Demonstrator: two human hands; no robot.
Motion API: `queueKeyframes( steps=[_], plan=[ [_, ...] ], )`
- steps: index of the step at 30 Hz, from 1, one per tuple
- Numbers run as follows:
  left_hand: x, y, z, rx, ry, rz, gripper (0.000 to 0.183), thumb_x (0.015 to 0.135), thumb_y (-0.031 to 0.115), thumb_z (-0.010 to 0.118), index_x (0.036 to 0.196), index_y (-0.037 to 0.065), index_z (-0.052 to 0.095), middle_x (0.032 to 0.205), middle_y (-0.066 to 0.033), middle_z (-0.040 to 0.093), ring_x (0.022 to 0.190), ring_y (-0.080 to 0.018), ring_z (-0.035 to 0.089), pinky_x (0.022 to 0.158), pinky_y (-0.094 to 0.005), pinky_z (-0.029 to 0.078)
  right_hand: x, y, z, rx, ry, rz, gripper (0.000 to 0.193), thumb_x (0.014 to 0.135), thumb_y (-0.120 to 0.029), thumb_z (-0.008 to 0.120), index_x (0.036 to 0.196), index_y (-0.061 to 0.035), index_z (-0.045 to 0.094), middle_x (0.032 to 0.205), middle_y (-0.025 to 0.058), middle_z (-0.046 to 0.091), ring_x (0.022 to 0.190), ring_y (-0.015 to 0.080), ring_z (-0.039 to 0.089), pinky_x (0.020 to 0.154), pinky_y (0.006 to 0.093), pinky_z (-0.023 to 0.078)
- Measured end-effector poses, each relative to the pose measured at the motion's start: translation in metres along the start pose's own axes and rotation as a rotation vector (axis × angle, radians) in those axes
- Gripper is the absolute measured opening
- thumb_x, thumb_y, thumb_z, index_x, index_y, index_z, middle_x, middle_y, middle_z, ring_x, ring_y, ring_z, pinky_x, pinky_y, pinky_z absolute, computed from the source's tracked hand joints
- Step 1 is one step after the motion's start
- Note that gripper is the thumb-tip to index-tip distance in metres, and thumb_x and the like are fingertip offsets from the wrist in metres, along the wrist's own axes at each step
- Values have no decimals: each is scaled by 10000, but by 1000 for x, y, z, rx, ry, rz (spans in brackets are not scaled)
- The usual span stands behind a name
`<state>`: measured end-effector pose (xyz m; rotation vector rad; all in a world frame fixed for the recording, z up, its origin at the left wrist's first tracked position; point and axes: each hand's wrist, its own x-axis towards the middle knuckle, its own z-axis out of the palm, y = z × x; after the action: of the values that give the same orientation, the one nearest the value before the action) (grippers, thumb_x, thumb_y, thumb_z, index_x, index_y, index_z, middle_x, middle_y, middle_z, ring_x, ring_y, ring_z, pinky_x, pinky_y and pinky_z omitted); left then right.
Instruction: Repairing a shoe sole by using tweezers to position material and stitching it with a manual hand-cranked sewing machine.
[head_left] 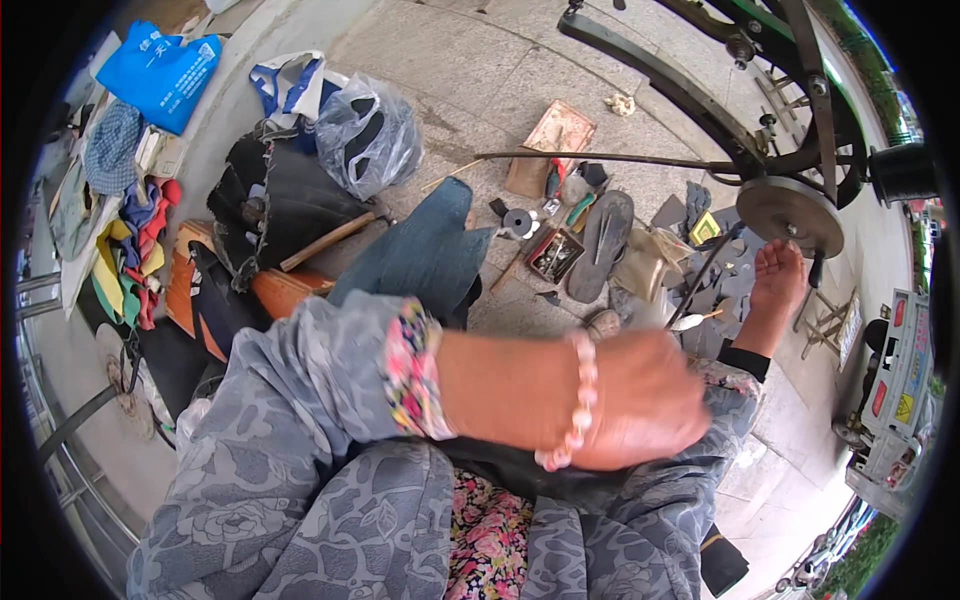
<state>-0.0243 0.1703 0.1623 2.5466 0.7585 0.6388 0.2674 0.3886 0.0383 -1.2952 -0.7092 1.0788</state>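
Paved ground w/ scattered tools; our left hand [640,400], fingers curled shut, presses on dark material [520,470] across our lap. Grip unclear, blurred. Risk: material could slip if pressure eases.

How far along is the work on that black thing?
Nothing looks finished yet: the dark grey flip-flop lies on the pavement beside a small tray of tools. In hand: the blurred left hand rests over the black sheet on the lap, its grip hidden. What is left I cannot tell; the right hand is out of view.
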Motion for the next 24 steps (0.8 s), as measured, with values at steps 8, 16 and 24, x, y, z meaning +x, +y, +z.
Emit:
queueKeyframes(
  steps=[8,16,24],
  plan=[
    [-65,-68,-95,347,121,-254,343,850,305,648,1140,136,577,878,-118,634,853,-335,641,717,-477,478,-18,-28,-9,10,-97,-50,256,917,-149,619,1143,-33,594,1007,111,665,853,194,628,812,342,522],
    [-149,-13,-149,311,-509,-483,474,770,236,716,1188,68,569,890,-101,575,818,-339,590,710,-431,455,-116,-66,-75,-44,-181,-187,284,951,-154,597,1198,-15,592,1091,134,658,936,208,636,873,346,512],
    [-220,18,-135,15,-489,-707,401,785,252,683,1114,46,584,916,-156,587,851,-372,604,722,-457,485,-291,8,-229,-454,231,-80,145,901,-91,592,1021,-22,636,887,37,630,783,122,575,707,252,476]
  ],
)
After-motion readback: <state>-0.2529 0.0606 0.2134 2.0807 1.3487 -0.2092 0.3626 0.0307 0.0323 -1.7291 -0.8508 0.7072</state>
